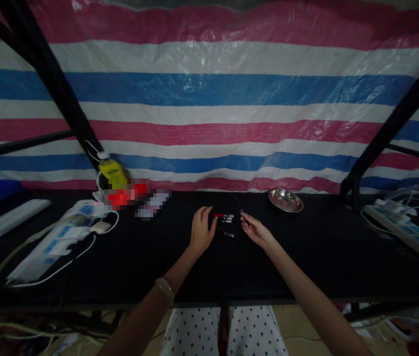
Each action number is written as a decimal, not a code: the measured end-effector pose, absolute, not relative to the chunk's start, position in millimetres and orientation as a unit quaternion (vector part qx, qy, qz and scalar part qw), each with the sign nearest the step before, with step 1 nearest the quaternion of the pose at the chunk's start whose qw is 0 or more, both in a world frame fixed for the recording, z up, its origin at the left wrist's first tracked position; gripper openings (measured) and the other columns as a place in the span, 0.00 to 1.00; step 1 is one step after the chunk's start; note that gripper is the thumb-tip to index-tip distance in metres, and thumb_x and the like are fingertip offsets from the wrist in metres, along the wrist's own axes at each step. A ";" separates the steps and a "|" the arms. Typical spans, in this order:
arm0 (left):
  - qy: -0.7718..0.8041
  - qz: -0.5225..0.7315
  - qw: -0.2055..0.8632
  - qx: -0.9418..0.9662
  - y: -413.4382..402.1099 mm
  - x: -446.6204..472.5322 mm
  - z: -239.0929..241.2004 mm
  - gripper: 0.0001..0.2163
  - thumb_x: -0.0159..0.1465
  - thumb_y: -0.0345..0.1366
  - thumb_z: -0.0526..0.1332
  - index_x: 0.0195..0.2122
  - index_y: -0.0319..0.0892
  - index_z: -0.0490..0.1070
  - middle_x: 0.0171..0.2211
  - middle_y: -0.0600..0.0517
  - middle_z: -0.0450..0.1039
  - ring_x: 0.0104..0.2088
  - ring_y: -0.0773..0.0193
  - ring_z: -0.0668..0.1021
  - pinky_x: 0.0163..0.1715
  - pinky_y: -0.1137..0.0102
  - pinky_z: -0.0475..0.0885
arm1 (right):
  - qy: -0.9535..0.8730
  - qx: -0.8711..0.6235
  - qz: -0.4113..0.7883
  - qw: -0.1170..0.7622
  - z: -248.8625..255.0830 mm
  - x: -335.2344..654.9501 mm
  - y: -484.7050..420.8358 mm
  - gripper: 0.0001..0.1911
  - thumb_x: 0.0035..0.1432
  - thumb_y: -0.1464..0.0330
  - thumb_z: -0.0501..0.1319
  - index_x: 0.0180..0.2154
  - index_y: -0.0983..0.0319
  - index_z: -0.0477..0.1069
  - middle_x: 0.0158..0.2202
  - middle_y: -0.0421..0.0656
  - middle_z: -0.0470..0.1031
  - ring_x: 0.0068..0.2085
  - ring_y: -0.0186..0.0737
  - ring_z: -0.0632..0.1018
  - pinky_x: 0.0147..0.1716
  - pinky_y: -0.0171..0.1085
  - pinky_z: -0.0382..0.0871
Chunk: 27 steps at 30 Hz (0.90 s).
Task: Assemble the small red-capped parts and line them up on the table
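My right hand (254,230) pinches a small, slim dark thing with a shiny part (238,205), its far end pointing up and away; its exact kind is too small to tell. My left hand (201,231) rests on the black table, fingers apart and slightly bent, holding nothing. Just right of its fingertips lies a small red-and-silver thing (223,215), with another silver-ended piece (227,221) close beside it. Nearer to me lies a dark piece with a shiny end (228,235). A shallow round metal dish (285,200) stands at the back, beyond my right hand.
Power strips with white cables lie on the left (54,243) and right (404,225). A yellow bottle (112,171) and blurred red items (126,195) are at back left, near a pale flat object (153,204). Behind hangs a striped sheet (209,89) between black frame bars.
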<state>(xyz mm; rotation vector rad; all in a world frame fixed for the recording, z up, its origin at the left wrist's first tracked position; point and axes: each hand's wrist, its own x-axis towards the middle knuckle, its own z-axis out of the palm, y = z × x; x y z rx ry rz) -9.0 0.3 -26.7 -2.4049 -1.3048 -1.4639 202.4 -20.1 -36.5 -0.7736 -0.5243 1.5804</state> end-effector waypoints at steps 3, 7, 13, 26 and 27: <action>-0.414 -0.468 0.033 -0.780 -0.5 -9.2 -27.1 0.22 0.63 0.42 0.56 0.57 0.44 0.57 0.51 0.42 0.60 0.49 0.55 0.68 0.47 0.59 0.68 | -0.255 -0.362 0.677 0.588 -32.6 199.7 -23.1 0.12 0.39 0.69 0.72 0.30 0.64 0.75 0.27 0.41 0.75 0.24 0.27 0.71 0.23 0.28 0.65; -0.381 -0.438 0.063 -0.812 -1.5 -9.0 -27.1 0.25 0.60 0.44 0.60 0.57 0.46 0.58 0.56 0.42 0.57 0.49 0.55 0.69 0.47 0.59 0.67 | -0.305 -0.390 0.661 0.563 -28.4 194.4 -27.1 0.15 0.37 0.68 0.72 0.30 0.64 0.76 0.26 0.41 0.75 0.24 0.28 0.71 0.24 0.30 0.64; -0.316 -0.348 0.016 -0.883 0.3 -9.0 -26.8 0.16 0.65 0.39 0.54 0.54 0.46 0.62 0.47 0.47 0.68 0.47 0.60 0.72 0.43 0.65 0.67 | -0.368 -0.398 0.641 0.544 -26.7 190.6 -29.8 0.15 0.37 0.66 0.72 0.31 0.63 0.77 0.26 0.40 0.75 0.23 0.27 0.70 0.21 0.30 0.60; -0.357 -0.294 -0.011 -0.887 -2.8 -6.4 -21.5 0.13 0.67 0.35 0.49 0.50 0.44 0.66 0.41 0.49 0.71 0.40 0.61 0.71 0.40 0.66 0.65 | -0.371 -0.397 0.640 0.543 -28.1 197.4 -30.5 0.15 0.37 0.67 0.71 0.32 0.64 0.77 0.29 0.43 0.77 0.26 0.29 0.72 0.26 0.31 0.62; -0.358 -0.289 -0.014 -0.887 -2.7 -5.9 -21.4 0.13 0.67 0.34 0.49 0.50 0.44 0.66 0.41 0.49 0.71 0.41 0.61 0.71 0.40 0.65 0.65 | -0.374 -0.399 0.636 0.544 -27.8 197.9 -30.5 0.15 0.37 0.67 0.71 0.32 0.64 0.77 0.29 0.43 0.77 0.26 0.29 0.72 0.25 0.31 0.62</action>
